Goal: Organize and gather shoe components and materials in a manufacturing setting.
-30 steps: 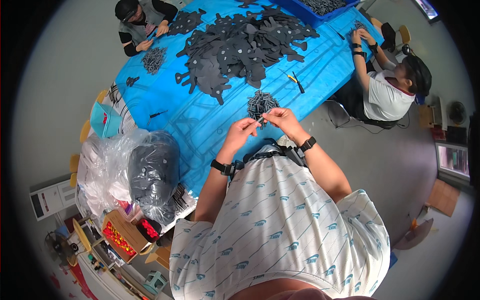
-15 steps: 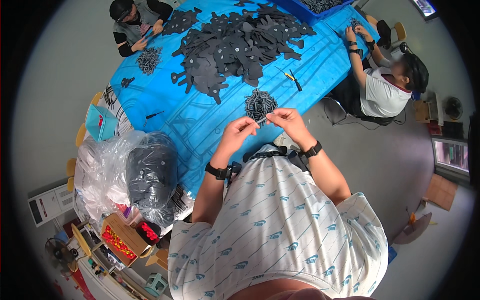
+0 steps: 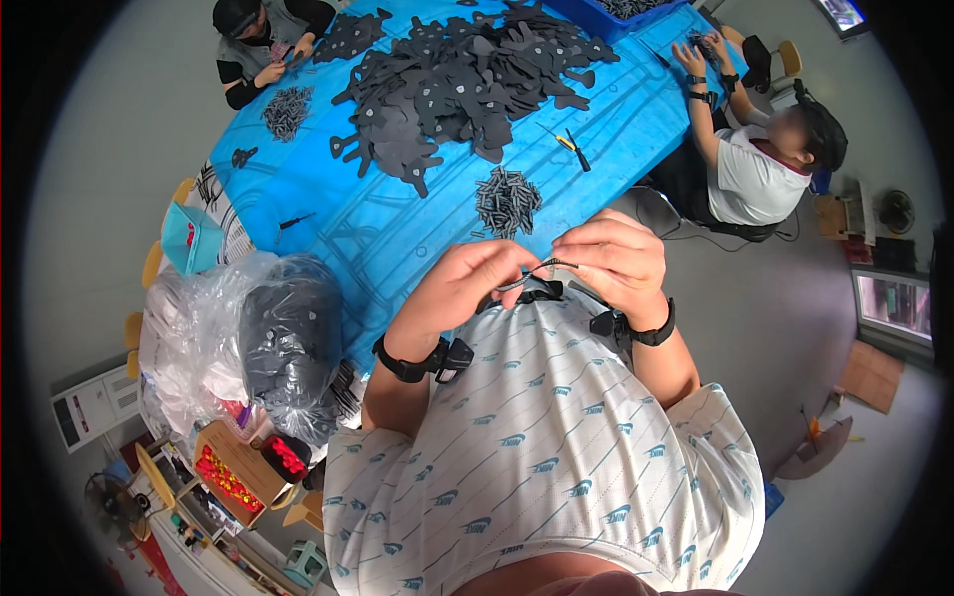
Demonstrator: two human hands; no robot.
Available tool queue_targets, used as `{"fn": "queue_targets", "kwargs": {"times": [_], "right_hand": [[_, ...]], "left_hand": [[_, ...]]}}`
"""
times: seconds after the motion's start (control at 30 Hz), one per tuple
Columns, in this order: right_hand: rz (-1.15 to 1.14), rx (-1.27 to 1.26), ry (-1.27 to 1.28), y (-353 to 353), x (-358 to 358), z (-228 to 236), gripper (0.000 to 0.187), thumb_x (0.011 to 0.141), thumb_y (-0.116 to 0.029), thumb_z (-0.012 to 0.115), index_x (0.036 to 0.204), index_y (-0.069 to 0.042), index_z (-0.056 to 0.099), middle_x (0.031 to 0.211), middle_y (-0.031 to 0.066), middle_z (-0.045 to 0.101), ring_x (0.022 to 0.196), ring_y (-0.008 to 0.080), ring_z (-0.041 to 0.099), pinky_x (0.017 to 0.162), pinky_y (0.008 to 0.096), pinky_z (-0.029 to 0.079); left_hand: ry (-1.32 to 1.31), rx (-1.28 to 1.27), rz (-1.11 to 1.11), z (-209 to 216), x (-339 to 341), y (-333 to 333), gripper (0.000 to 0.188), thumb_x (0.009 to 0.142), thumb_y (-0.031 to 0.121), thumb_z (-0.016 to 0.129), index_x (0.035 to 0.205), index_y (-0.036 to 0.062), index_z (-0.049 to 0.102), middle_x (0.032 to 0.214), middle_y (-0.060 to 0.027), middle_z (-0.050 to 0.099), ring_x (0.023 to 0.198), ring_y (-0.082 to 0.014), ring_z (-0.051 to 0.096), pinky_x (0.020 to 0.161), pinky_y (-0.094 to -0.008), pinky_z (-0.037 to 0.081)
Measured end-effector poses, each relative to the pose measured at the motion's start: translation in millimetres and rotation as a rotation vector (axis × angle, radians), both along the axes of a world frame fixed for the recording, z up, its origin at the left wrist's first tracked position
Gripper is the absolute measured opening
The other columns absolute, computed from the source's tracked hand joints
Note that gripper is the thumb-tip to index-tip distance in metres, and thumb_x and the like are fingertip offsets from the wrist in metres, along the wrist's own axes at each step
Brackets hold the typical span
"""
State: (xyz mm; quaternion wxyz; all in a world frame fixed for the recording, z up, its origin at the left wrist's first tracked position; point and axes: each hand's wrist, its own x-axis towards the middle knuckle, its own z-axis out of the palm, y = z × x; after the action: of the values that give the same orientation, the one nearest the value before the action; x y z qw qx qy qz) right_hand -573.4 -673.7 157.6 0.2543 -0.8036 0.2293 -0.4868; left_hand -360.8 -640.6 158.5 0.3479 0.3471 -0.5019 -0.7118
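Observation:
A thin, dark, curved strip (image 3: 554,264) spans the gap between my two hands, close in front of my belly. Its far-left part curls under the fingers of my left hand (image 3: 465,283), which is closed on it. The thumb and fingers of my right hand (image 3: 618,260) pinch its other end. Just beyond my hands, a small heap of short grey rod-like pieces (image 3: 508,203) lies on the blue table cover (image 3: 397,233). Farther off, a large pile of flat black cut-out pieces (image 3: 452,89) spreads over the table.
A yellow-and-black tool (image 3: 571,149) and a dark thin tool (image 3: 297,221) lie on the cover. Plastic bags (image 3: 288,338) stand at left beside a teal bin (image 3: 194,239). A blue crate (image 3: 621,20) sits far back. Two people work at far left and right.
Both hands have come nearer my body. The thing between them now shows as a curved strip instead of a short straight piece. The person at right has opened their hands.

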Motion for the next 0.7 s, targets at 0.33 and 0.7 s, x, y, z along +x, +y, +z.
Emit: {"fn": "queue_targets", "kwargs": {"times": [0.33, 0.7], "right_hand": [[0.034, 0.567, -0.194, 23.4, -5.1, -6.3, 0.026, 0.073, -0.007, 0.064, 0.099, 0.000, 0.061, 0.085, 0.0078, 0.063, 0.069, 0.0121, 0.055, 0.060, 0.0225, 0.043], [0.079, 1.145, -0.559, 26.2, -29.1, -34.7, 0.014, 0.086, -0.015, 0.055, 0.084, -0.002, 0.059, 0.071, 0.0036, 0.061, 0.059, 0.0055, 0.051, 0.055, 0.0191, 0.040]], "left_hand": [[-0.255, -0.280, 0.142, 1.6, -15.6, 4.7, 0.010, 0.082, 0.009, 0.058, 0.086, -0.0004, 0.057, 0.075, -0.0011, 0.056, 0.069, -0.0078, 0.049, 0.063, -0.0218, 0.038], [-0.209, -0.267, -0.016, -14.3, -49.6, -24.3, 0.009, 0.082, 0.005, 0.057, 0.088, -0.0011, 0.057, 0.079, -0.0012, 0.054, 0.076, -0.0074, 0.049, 0.068, -0.0216, 0.039]]}}
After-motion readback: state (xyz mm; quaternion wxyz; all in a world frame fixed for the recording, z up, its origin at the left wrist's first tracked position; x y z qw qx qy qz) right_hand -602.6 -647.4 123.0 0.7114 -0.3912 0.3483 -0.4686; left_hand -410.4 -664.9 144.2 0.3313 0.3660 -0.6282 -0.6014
